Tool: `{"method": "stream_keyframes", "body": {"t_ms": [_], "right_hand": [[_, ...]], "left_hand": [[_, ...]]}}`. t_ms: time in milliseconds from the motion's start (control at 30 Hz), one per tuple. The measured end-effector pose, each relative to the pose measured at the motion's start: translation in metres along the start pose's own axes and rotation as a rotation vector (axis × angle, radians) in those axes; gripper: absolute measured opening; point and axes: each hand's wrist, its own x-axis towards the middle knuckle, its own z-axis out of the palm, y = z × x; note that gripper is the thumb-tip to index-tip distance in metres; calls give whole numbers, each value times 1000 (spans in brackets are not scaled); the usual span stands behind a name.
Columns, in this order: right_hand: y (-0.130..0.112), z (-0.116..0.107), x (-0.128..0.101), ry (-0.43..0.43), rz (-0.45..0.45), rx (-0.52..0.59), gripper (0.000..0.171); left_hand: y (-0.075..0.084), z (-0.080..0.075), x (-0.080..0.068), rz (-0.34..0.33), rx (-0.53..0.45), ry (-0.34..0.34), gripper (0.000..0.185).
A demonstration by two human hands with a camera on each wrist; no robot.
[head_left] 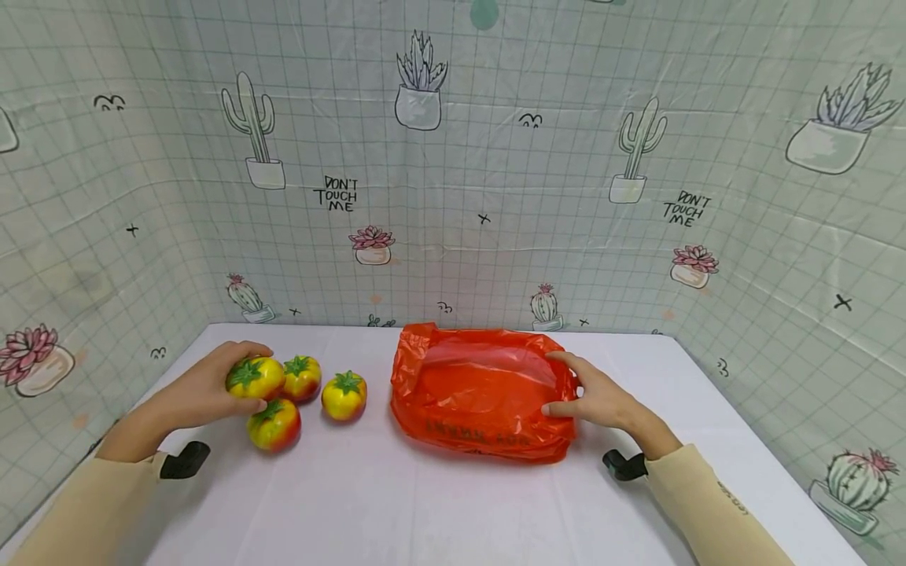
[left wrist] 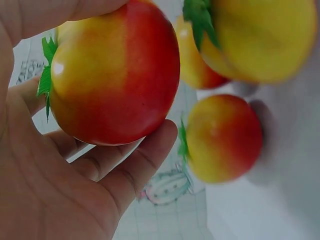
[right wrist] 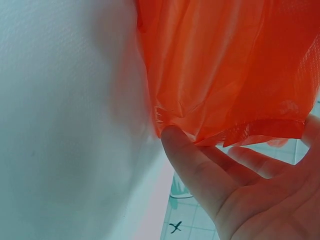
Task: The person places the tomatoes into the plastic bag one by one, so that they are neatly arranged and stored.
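My left hand (head_left: 215,387) grips a red-and-yellow tomato (head_left: 258,377) with a green stalk, its fingers curled round the tomato (left wrist: 115,75) in the left wrist view. Three more tomatoes lie beside it: one (head_left: 302,377) just right, one (head_left: 344,395) further right, one (head_left: 274,424) nearer me. An orange plastic bag (head_left: 481,397) lies open on the white table (head_left: 425,511). My right hand (head_left: 593,398) rests against the bag's right edge, thumb and fingers spread. In the right wrist view, straight fingers (right wrist: 195,165) touch the orange bag (right wrist: 225,65) at its rim.
A cactus-print sheet (head_left: 453,196) walls the table at the back and on both sides. Bare white tabletop lies in front of the bag and tomatoes. A black wrist mount (head_left: 185,460) sits on the left sleeve, another wrist mount (head_left: 624,464) on the right.
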Motion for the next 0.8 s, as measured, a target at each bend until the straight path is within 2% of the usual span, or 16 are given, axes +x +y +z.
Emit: {"method": "stream_keyframes", "body": {"t_ms": [133, 567, 800], "right_hand": [[-1, 0, 0, -2, -1, 5, 88], [-2, 0, 0, 3, 19, -12, 90], [-1, 1, 1, 16, 0, 11, 90]], "left_hand": [[9, 4, 10, 35, -10, -9, 64], [45, 25, 46, 65, -23, -37, 63], [68, 35, 65, 128, -64, -50, 61]]}}
